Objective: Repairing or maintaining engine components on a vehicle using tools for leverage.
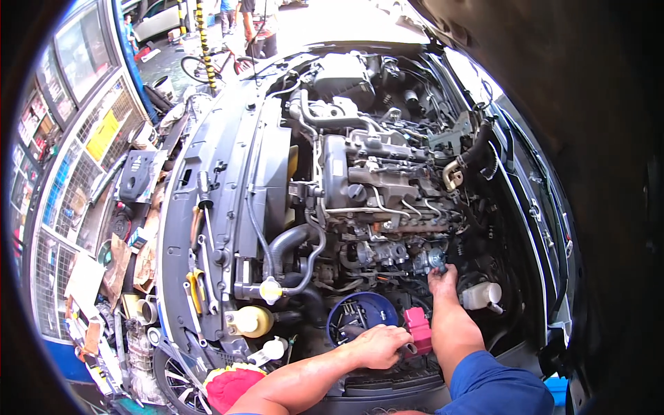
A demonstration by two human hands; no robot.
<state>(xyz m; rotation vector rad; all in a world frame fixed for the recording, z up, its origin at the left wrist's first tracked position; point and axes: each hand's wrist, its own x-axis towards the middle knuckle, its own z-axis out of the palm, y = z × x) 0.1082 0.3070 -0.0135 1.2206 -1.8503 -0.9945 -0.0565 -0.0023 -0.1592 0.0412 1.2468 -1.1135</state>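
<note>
From the right hand (443,279), a metal part (431,260) blocks 11 o'clock, right at the fingers, and a white reservoir (480,296) crowds in at 4, just beside the wrist. A dark gap lies at 2 o'clock, beside the engine (387,173); how deep it goes cannot be told. A red box (417,325) stands at 7. From the left hand (382,346), that box is close at 2 o'clock and a blue bowl (384,311) bars 11, leaving a narrow lane between them at 1. A ribbed hose (285,247) obstructs between 10 and 11.
</note>
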